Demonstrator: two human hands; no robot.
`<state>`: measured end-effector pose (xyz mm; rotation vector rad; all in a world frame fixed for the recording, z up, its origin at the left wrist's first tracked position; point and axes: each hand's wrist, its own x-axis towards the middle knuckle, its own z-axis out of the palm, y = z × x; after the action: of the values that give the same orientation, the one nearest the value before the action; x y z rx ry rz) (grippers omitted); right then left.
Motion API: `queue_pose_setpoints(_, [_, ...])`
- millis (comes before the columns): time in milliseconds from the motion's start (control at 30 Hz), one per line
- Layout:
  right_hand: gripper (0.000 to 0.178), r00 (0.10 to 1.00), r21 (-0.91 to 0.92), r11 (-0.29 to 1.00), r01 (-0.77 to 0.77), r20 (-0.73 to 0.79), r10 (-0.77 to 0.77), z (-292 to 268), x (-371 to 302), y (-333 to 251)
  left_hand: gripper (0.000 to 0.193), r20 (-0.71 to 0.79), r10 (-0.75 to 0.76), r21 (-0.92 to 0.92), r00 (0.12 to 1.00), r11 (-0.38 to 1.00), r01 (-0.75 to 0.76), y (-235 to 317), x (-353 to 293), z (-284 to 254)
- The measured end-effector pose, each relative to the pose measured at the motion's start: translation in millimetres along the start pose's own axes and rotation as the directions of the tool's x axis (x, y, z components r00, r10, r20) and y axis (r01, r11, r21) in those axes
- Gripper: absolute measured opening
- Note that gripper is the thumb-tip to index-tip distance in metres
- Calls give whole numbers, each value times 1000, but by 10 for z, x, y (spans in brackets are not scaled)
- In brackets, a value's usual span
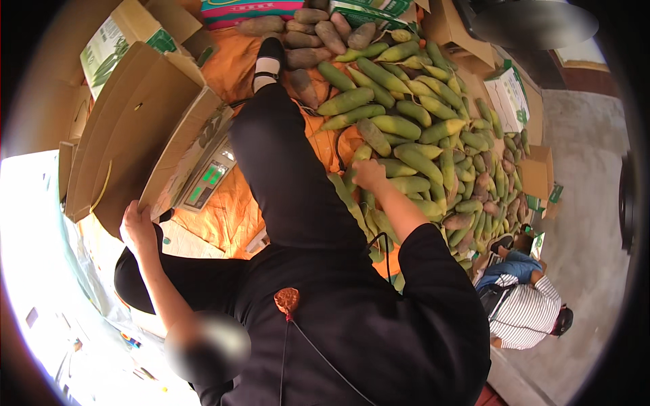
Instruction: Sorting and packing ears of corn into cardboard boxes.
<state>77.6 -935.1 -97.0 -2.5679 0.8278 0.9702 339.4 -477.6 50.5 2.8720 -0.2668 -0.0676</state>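
The left hand (137, 227) was closed on the lower edge of a stack of flattened cardboard boxes (132, 128) at the left. Just right of the boxes lay a weighing scale (208, 179) on an orange sheet (227, 216). The right hand (369, 174) rested, fingers curled, on a green radish (409, 184) in the large pile; whether it gripped could not be told. At the far right sat a person in a striped shirt (528, 314).

Flat cardboard boxes (135, 128) stacked on the left, scale (208, 179) just right of them on the floor sheet (233, 216). Outstretched leg (284, 162) runs up the middle. Radish pile (420, 135) on the right, more boxes (511, 98) behind and beside it. Another person (525, 304) sits lower right, past the pile.
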Motion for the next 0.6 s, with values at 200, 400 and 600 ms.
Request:
queue_pose_setpoints(200, [48,989,-365,924,-110,51,138,69,-370,475,13,-36,11,27,999,1000,-10,11,8,25])
queue_pose_setpoints(400, [35,998,-439,896,-62,1,70,380,-434,972,14,-27,-2,120,1000,993,5,243,21,-84])
queue_pose_setpoints(600, [36,994,-472,878,-72,37,102,234,-408,928,11,-11,-39,93,999,995,40,153,12,-61])
